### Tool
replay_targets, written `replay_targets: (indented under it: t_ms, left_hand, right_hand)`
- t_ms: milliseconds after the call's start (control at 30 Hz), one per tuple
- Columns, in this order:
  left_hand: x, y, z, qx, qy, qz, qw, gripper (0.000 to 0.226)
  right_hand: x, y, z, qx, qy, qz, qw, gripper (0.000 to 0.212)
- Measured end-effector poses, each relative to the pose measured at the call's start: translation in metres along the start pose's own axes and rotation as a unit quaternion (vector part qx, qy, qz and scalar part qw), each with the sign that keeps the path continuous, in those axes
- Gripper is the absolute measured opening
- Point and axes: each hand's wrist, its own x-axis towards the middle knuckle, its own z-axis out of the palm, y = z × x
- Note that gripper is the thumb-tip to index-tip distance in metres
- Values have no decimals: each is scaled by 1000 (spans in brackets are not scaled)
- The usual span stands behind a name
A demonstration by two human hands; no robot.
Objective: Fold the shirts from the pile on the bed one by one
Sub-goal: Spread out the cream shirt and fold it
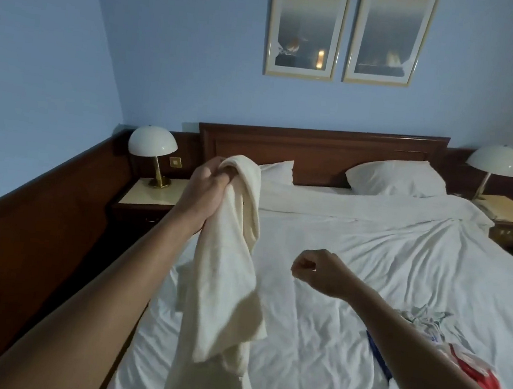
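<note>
Head view, dim room, colours muted.

- Your left hand (209,186) is up in front of the left end of the headboard (317,150), clenched round a bunched end of the cream shirt (225,286).
- The shirt hangs clear of the bed (369,255) along most of its length. Its long axis runs near vertical, leaning a little. The gripped end is high and towards the headboard. The free end drops away from the headboard and out of the bottom of the picture.
- The cloth is doubled over itself. Collar or hem in your fist: cannot tell in this light.
- Your right hand (316,271) hovers lower and farther from the headboard than the left, over bare sheet. Its fingers are curled in and appear to hold nothing.
- The pile (466,362), red, white and blue cloth, lies well away from the headboard on the right side, partly under your right forearm.

Step in hand, as I judge it: opening the shirt out before laying it flat.

- Find the second shoulder or corner with your right hand and take it level with the left.
- Give one shake so the twist drops out.
- Lay it on the bare sheet between the pile and the headboard, long axis running towards the headboard, front down.
- Keep it off the pile, so that nothing drags with it.
</note>
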Motion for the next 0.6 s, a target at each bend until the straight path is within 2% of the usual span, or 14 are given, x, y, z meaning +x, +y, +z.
replay_targets:
  t_ms: [33, 67, 133, 167, 200, 267, 367, 467, 533, 600]
  left_hand:
    - [-1, -2, -2, 19, -8, 11, 1000, 15]
    - [-3, -3, -2, 40, -18, 27, 999, 15]
    - [-8, -4, 4, 68, -47, 56, 995, 11]
    - [-11, -2, 7, 73, -59, 69, 993, 10]
    - [-14, 3, 11, 74, -69, 81, 992, 10]
    - [-17, 19, 12, 70, -73, 110, 989, 10]
    - [-12, 43, -3, -8, -25, 130, 991, 12]
    - [-4, 46, -31, -35, 64, 127, 989, 17]
    - [-3, 36, -47, -16, 99, 132, 986, 18]
    - [-3, 15, -59, 67, 108, 138, 982, 12]
  right_hand:
    - [1, -4, 6, 29, 14, -1, 999, 4]
    - [3, -15, 10, 63, 29, -14, 997, 12]
    - [8, -49, 14, 138, 41, -58, 988, 45]
    - [10, -67, 16, 177, 50, -81, 980, 54]
    - [13, -83, 18, 217, 65, -104, 968, 51]
    - [20, -102, 26, 264, 112, -113, 951, 28]
    - [31, -98, 44, 211, 135, -67, 966, 29]
    - [29, -63, 67, 108, 90, -56, 989, 33]
    - [24, -31, 77, 81, 73, -37, 993, 36]
    - [22, -8, 72, 64, 74, -12, 995, 28]
